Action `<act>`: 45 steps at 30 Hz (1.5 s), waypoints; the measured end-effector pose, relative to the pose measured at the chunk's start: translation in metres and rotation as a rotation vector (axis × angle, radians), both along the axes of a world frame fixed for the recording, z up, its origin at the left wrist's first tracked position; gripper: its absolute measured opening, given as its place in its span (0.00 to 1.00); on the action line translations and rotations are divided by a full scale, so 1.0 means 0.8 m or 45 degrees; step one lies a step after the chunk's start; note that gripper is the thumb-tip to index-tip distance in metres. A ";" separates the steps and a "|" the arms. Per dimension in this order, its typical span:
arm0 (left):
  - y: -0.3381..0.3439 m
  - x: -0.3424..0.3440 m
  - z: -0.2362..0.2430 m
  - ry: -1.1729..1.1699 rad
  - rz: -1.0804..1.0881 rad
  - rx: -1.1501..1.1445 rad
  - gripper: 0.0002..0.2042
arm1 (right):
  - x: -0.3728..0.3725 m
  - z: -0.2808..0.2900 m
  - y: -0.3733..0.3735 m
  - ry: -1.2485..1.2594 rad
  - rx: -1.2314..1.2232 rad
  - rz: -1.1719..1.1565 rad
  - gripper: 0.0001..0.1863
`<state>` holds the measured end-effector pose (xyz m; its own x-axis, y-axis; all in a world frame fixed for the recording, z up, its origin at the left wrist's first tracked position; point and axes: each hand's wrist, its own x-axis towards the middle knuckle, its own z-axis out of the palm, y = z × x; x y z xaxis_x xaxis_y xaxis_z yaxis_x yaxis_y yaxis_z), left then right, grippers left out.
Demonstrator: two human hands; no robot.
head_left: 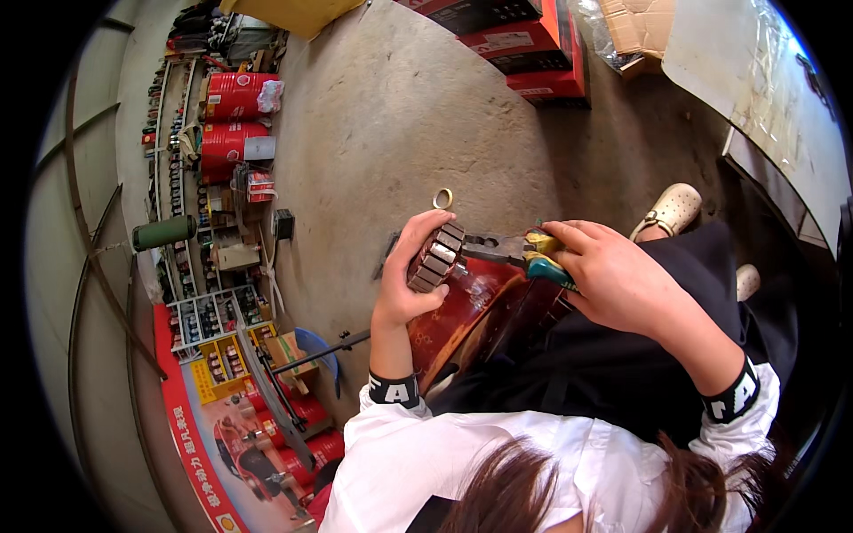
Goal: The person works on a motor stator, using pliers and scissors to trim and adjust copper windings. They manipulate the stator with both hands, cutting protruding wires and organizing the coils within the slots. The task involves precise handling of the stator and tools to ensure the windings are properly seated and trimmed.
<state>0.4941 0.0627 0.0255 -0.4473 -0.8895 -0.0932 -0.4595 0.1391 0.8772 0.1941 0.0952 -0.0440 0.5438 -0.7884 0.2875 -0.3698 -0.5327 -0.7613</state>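
Apparently mid-job, remainder unclear: left hand (402, 286) grips silver-black slotted metal cylinder (436, 257), right hand (615, 268) holds yellow-green-handled steel pliers (512, 250) just right of it.

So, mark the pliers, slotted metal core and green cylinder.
Pliers (510, 250), head view: metal head.
Slotted metal core (440, 252), head view: outer segmented side.
Green cylinder (164, 233), head view: side, about mid-length.

Fairly bright overall; strongest lt far R, w/ glare streaks on tabletop (711, 62) & bluish rim. Floor (382, 115) well lit mid-scene, dim shadow toward R. White shirt (391, 462) v. bright; black cloth (640, 373) near R loses detail. L wall (102, 151) bends, fisheye; corners blk.
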 end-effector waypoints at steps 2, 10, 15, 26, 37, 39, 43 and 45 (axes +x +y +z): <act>0.001 -0.001 0.003 -0.033 -0.001 -0.011 0.39 | -0.001 0.002 -0.001 -0.011 0.016 0.005 0.13; 0.001 0.003 0.001 -0.070 -0.111 -0.074 0.38 | -0.009 -0.002 -0.001 -0.029 0.149 0.132 0.12; 0.003 0.007 0.001 -0.090 -0.128 -0.024 0.40 | -0.008 -0.008 0.001 -0.049 0.120 0.158 0.12; 0.005 -0.007 -0.009 0.169 0.150 0.181 0.43 | -0.003 -0.013 0.003 -0.200 0.182 0.038 0.11; 0.013 -0.044 -0.006 1.003 0.200 0.931 0.47 | -0.018 0.017 -0.021 -0.485 0.289 -0.355 0.13; 0.015 -0.046 -0.010 1.153 0.197 1.070 0.46 | -0.032 0.011 -0.027 -0.409 0.238 -0.496 0.13; 0.025 -0.048 -0.016 1.422 0.200 1.317 0.44 | -0.074 0.008 -0.041 -0.236 0.047 -0.877 0.16; 0.029 -0.054 -0.015 1.506 0.213 1.408 0.44 | -0.107 -0.002 -0.045 -0.072 -0.049 -1.089 0.18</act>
